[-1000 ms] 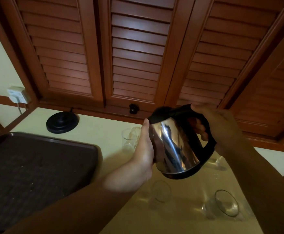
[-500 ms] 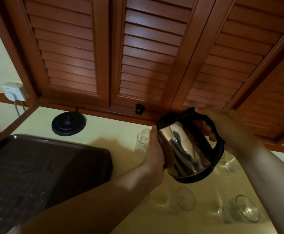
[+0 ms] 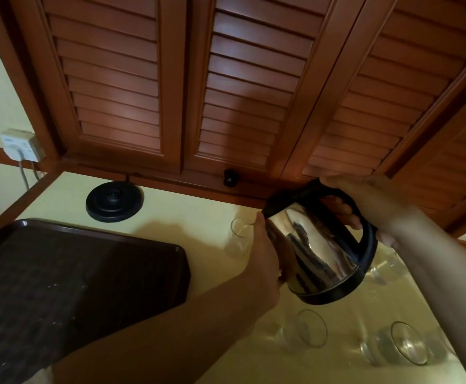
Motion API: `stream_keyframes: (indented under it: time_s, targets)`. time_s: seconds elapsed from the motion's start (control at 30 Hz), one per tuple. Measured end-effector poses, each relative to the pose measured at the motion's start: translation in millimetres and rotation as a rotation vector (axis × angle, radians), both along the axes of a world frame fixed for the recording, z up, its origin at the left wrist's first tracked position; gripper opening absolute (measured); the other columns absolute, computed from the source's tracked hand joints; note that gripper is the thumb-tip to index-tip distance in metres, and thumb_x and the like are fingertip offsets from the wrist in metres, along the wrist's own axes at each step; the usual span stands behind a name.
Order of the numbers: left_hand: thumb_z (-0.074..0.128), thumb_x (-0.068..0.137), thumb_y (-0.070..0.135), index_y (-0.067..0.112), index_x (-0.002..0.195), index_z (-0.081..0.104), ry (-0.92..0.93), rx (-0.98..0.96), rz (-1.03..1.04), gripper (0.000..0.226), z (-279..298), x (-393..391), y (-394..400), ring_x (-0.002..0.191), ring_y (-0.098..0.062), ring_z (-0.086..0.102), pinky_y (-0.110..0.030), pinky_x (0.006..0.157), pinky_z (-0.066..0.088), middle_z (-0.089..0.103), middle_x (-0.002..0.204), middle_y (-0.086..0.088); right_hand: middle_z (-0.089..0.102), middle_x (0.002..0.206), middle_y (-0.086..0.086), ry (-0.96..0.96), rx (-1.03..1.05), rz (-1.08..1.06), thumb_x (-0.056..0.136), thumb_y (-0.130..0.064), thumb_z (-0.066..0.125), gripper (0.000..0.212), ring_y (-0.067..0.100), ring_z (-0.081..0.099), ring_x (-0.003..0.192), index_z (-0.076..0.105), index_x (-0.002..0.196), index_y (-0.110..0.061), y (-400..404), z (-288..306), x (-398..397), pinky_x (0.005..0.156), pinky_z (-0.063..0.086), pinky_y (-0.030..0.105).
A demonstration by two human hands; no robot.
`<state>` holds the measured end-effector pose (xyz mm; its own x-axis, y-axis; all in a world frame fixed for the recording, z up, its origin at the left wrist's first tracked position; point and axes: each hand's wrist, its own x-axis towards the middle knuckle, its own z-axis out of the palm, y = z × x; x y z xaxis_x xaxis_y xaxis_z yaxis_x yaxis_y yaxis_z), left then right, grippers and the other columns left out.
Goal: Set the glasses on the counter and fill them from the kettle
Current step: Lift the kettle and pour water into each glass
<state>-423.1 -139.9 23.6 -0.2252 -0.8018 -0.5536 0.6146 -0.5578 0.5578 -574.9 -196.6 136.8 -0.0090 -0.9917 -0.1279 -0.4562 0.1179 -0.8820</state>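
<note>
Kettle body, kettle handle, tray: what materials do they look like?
Kettle body: polished metal, likely stainless steel; mirror reflections of the room. Kettle handle: matte black, probably plastic; no shine. Tray: dark brown, likely plastic with a textured surface, raised smooth rim.

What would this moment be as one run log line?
right hand grips kettle handle | left hand steadies body | tilted over glass

mirror-polished steel kettle (image 3: 313, 250), clear glasses (image 3: 305, 329), louvred wood doors (image 3: 115, 79)
</note>
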Motion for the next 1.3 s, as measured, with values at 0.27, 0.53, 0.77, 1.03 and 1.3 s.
stream_keyframes:
  time_s: [0.27, 0.53, 0.77, 1.03, 1.3]
  targets:
    - [0.038, 0.093, 0.082, 0.031, 0.108, 0.072, 0.026, 0.017, 0.009, 0.063, -7.7, 1.7, -10.3, 0.105, -0.019, 0.065, -0.046, 0.112, 0.048, 0.075, 0.102, 0.003, 0.048, 0.052, 0.006, -0.001, 0.013, 0.013, 0.09, -0.041, 0.078, 0.047, 0.023, 0.033, 0.046, 0.071, 0.084, 0.005, -1.3, 6.9, 8.7, 0.038, 0.032, 0.023]
    - [0.038, 0.091, 0.084, 0.03, 0.089, 0.082, 0.038, 0.024, -0.009, 0.069, -20.4, -0.5, -15.2, 0.088, -0.02, 0.062, -0.048, 0.115, 0.043, 0.074, 0.081, 0.0, 0.048, 0.055, 0.008, 0.017, 0.011, 0.04, 0.078, -0.052, 0.081, 0.072, 0.023, 0.035, 0.046, 0.071, 0.107, 0.013, -2.7, 4.9, 6.0, 0.038, 0.033, 0.024]
    - [0.036, 0.087, 0.089, 0.03, 0.063, 0.083, 0.046, 0.039, -0.04, 0.08, -25.4, -6.4, -19.3, 0.081, -0.022, 0.056, -0.043, 0.091, 0.04, 0.065, 0.079, -0.002, 0.048, 0.057, 0.01, 0.022, 0.016, 0.042, 0.088, -0.046, 0.078, 0.061, 0.021, 0.036, 0.044, 0.07, 0.097, 0.014, -1.3, 7.6, 1.3, 0.038, 0.034, 0.023]
    - [0.033, 0.093, 0.084, 0.028, 0.069, 0.084, 0.024, 0.04, -0.05, 0.079, -21.0, -6.7, -18.9, 0.083, -0.022, 0.057, -0.043, 0.105, 0.043, 0.072, 0.068, -0.001, 0.05, 0.052, 0.006, 0.032, 0.041, 0.036, 0.091, -0.044, 0.078, 0.044, 0.018, 0.037, 0.041, 0.065, 0.063, -0.012, 1.0, 14.9, 6.9, 0.037, 0.033, 0.023]
    - [0.028, 0.094, 0.084, 0.026, 0.048, 0.078, 0.018, 0.102, -0.036, 0.089, -19.6, -6.8, -18.4, 0.084, -0.023, 0.057, -0.052, 0.119, 0.04, 0.06, 0.081, -0.004, 0.051, 0.052, 0.005, 0.085, 0.042, 0.052, 0.09, -0.045, 0.078, 0.044, 0.017, 0.039, 0.039, 0.066, 0.063, -0.013, -1.0, 20.5, 11.8, 0.039, 0.035, 0.024]
